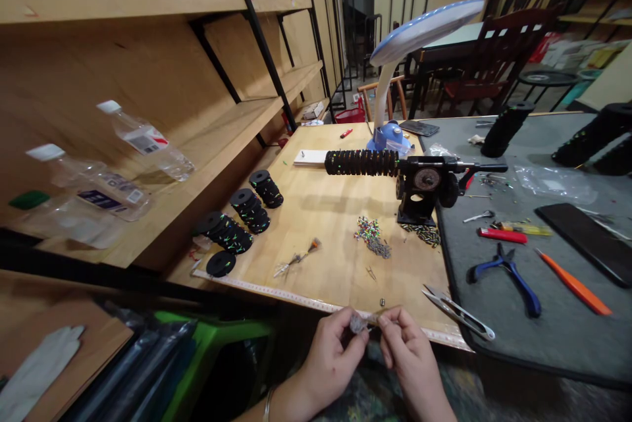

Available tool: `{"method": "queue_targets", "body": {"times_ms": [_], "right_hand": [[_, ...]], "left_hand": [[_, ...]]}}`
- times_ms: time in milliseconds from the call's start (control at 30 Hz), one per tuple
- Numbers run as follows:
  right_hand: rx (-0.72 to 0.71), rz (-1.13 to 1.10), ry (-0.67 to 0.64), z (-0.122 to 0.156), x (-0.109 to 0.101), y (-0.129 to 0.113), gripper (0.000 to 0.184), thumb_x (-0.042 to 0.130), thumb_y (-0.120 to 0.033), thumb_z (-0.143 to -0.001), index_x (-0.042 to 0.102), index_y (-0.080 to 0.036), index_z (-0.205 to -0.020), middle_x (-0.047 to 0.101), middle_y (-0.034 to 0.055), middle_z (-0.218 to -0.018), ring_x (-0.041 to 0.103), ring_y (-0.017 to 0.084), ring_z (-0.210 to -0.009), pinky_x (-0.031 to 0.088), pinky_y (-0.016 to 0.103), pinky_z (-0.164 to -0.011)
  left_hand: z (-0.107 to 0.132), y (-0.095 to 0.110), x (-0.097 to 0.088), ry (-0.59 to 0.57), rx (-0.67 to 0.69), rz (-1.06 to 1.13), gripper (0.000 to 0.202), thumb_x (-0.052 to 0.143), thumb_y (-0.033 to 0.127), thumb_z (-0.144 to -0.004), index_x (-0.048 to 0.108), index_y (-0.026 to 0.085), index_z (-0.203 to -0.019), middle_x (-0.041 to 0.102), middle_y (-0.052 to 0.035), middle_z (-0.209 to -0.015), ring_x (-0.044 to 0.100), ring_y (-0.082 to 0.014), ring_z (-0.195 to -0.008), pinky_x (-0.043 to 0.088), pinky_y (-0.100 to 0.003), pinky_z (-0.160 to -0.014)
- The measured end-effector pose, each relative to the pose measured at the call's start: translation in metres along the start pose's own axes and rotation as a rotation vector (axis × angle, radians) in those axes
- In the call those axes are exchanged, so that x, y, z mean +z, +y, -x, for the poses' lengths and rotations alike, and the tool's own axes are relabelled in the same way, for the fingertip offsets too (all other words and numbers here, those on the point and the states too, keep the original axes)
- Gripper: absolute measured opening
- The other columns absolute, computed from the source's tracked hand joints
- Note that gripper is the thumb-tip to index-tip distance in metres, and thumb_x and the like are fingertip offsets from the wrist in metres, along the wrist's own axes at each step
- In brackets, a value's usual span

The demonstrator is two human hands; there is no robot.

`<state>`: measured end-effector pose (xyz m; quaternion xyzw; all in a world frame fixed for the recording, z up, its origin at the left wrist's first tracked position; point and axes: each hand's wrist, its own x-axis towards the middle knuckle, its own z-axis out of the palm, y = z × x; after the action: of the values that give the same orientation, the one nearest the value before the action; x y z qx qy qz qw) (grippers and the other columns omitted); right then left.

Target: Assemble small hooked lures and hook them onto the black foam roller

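Observation:
My left hand [330, 359] pinches a small greyish, roundish bit [357, 323] between thumb and forefinger, above the table's front edge. Close beside it, my right hand [407, 349] is closed in a pinch; a thin pale strand shows between the two hands, too small to name. Just beyond the fingers lies a small metal piece [382, 302]. Farther back are a pile of colourful beads [367, 228], a heap of small grey metal parts [379, 248] and a bundle of fine strands with an orange tip [299, 256]. Thread snips [459, 313] lie right of my right hand.
A black hand-cranked winder [427, 188] carries a row of black foam spools [363, 162]. More spools [224, 232] stand at left. Blue-handled pliers [506, 274], an orange tool [573, 282] and a phone [585, 241] lie on the grey mat. A lamp [390, 135] stands behind; bottles [148, 139] lie on the shelf.

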<state>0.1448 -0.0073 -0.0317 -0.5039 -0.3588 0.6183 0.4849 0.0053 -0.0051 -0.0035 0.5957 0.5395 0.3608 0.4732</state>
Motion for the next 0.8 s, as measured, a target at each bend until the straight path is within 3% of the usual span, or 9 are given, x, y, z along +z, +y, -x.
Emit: {"method": "queue_targets", "body": {"times_ms": [233,400,567,733,800], "right_hand": [[-0.009,0.031,-0.08,-0.002,0.005,-0.008,0.048,0.058,-0.067,-0.078,0.052,-0.02,-0.072,0.039,-0.0099,-0.043,0.033,0.008,-0.04,0.027,0.021,-0.044],[-0.068,0.262,-0.241,-0.006,0.0,-0.018,0.037,0.058,-0.054,-0.084,0.06,-0.018,-0.08,0.049,-0.0053,-0.056,0.045,0.012,-0.052,0.035,0.022,-0.052],[-0.242,0.561,-0.313,-0.011,0.004,-0.037,0.026,0.052,-0.037,-0.09,0.059,-0.018,-0.074,0.057,-0.001,-0.065,0.052,0.014,-0.062,0.037,0.023,-0.058],[-0.435,0.714,-0.405,-0.023,0.012,-0.054,0.024,0.047,-0.031,-0.093,0.061,-0.019,-0.076,0.059,-0.0009,-0.064,0.053,0.013,-0.058,0.036,0.023,-0.057],[-0.531,0.758,-0.412,-0.031,0.013,-0.059,0.023,0.047,-0.029,-0.093,0.06,-0.02,-0.076,0.061,0.0007,-0.067,0.055,0.015,-0.063,0.038,0.024,-0.059]], "left_hand": [[-0.005,-0.005,0.003,0.004,-0.091,0.186,0.023,0.061,0.034,-0.081,0.059,0.014,-0.07,0.053,-0.0002,-0.062,0.047,-0.0123,-0.059,0.039,-0.022,-0.058],[-0.008,-0.001,-0.011,0.021,-0.08,0.152,0.023,0.062,0.034,-0.081,0.06,0.013,-0.072,0.056,-0.001,-0.065,0.05,-0.013,-0.062,0.041,-0.022,-0.06],[-0.008,0.008,-0.032,-0.021,-0.05,0.075,0.025,0.063,0.034,-0.081,0.059,0.013,-0.069,0.053,0.0008,-0.061,0.046,-0.0108,-0.057,0.036,-0.02,-0.054],[-0.011,0.02,-0.054,0.01,-0.08,0.269,0.03,0.069,0.041,-0.076,0.061,0.013,-0.071,0.054,0.0004,-0.064,0.048,-0.0118,-0.063,0.039,-0.021,-0.061],[-0.014,0.025,-0.061,0.022,-0.094,0.361,0.032,0.072,0.042,-0.074,0.06,0.013,-0.069,0.049,0.0027,-0.06,0.043,-0.009,-0.057,0.035,-0.019,-0.055]]}}
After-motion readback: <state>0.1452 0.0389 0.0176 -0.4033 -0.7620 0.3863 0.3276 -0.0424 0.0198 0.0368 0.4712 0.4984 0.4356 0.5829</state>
